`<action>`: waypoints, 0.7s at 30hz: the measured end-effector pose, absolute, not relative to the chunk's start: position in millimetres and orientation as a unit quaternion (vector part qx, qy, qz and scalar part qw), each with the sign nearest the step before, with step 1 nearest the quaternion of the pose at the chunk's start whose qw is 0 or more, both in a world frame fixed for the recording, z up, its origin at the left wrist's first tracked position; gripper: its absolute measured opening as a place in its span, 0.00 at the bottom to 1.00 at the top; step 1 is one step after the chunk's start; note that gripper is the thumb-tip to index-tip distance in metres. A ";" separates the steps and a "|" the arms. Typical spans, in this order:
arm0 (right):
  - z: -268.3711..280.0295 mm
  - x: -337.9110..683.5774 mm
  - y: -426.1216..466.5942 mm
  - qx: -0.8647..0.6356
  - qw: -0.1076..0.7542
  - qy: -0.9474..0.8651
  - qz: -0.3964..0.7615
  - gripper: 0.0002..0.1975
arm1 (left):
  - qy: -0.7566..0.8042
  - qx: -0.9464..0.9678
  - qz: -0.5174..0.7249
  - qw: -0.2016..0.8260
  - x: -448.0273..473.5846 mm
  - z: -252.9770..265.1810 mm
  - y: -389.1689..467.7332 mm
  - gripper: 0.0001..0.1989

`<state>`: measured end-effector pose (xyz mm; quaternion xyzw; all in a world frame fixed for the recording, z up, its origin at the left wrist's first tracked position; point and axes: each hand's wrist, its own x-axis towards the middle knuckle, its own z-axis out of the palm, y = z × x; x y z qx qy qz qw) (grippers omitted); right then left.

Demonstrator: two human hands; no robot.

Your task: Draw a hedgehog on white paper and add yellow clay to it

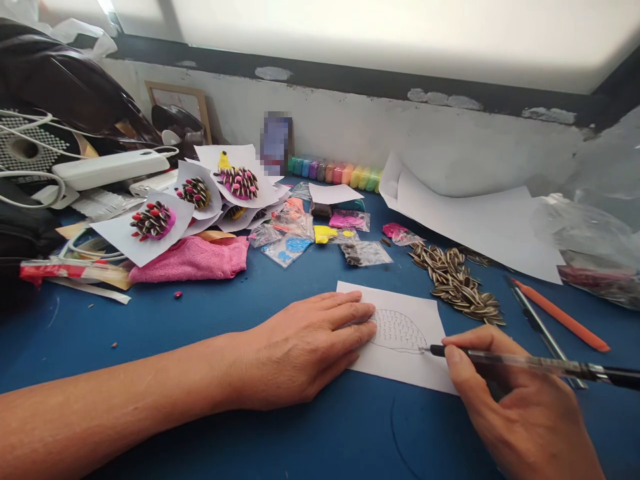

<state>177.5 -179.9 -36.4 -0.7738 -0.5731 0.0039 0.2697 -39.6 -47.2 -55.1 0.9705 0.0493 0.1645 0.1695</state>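
We see the paper right of centre in the lower half of the frame, flat on the tabletop. On it is a drawing, a rounded outline filled with rows of small marks. Our right hand, at lower right, has thumb and fingers closed around the pen, whose tip is at the outline's lower right edge; we cannot tell whether it touches the paper. Our left hand, near the middle, lies palm down over the paper's left part, fingers stretched out close together, gripping nothing and partly covering the drawing.

Just beyond the paper's upper right corner we have a heap of seeds. To its right lie a silver pen and an orange stick, side by side. Above the left hand, around the centre, are small bags, among them a blue bag and a yellow bag. Left of these is a pink cloth, with three seed-studded models above it on white sheets. Near the top centre, coloured pots stand in a row by the wall. At upper left we see a white power strip.
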 end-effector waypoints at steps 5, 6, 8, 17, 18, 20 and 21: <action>-35.3 177.0 -179.3 -0.775 0.277 -0.568 0.017 0.12 | 0.047 0.968 0.174 0.173 -40.1 -55.3 -47.2 0.17; -35.6 177.2 -179.5 -0.777 0.277 -0.565 0.018 0.13 | 0.046 0.968 0.175 0.171 -40.4 -55.5 -47.0 0.17; -36.7 177.8 -179.8 -0.784 0.278 -0.554 0.018 0.13 | 0.044 0.969 0.177 0.168 -41.0 -55.9 -46.6 0.17; -37.8 180.2 -180.7 -0.770 0.275 -0.575 -0.002 0.12 | 0.045 0.971 0.167 0.165 -41.3 -54.9 -47.0 0.18; -37.5 180.1 -181.2 -0.768 0.274 -0.579 -0.004 0.12 | 0.045 0.971 0.167 0.164 -41.2 -54.8 -47.1 0.18; -37.1 179.9 -181.7 -0.765 0.275 -0.583 -0.007 0.12 | 0.044 0.972 0.166 0.162 -40.8 -55.1 -47.2 0.18; -37.2 179.9 -181.6 -0.765 0.273 -0.583 -0.008 0.11 | 0.045 0.972 0.165 0.161 -40.7 -55.3 -47.1 0.18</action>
